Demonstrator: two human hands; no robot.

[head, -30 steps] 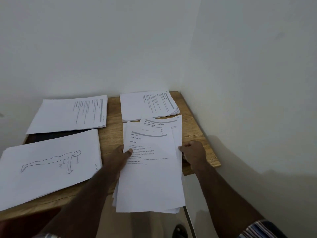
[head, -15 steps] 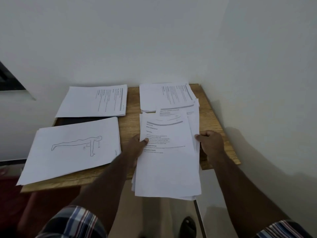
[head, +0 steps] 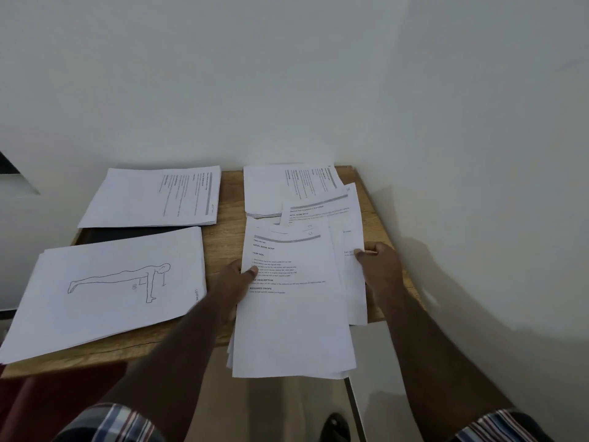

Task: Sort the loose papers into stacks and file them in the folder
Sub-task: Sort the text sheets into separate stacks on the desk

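Note:
My left hand (head: 234,282) grips the left edge of a bundle of printed sheets (head: 293,317) that hangs over the table's front edge. My right hand (head: 377,266) pinches the right edge of a sheet (head: 349,237) fanned out to the right from under the bundle's top page. Three stacks lie on the wooden table (head: 229,202): a text stack (head: 153,199) at the back left, a text stack (head: 287,186) at the back right, and a stack topped by a push-up drawing (head: 111,285) at the front left. A dark folder (head: 127,232) shows between the left stacks.
White walls close the table in at the back and on the right. A shoe (head: 334,425) is visible on the floor below the table's front edge.
My right hand has drawn a sheet out to the right from the bundle, fanning the pages apart. My left hand keeps its grip on the bundle's left edge. The view has shifted.

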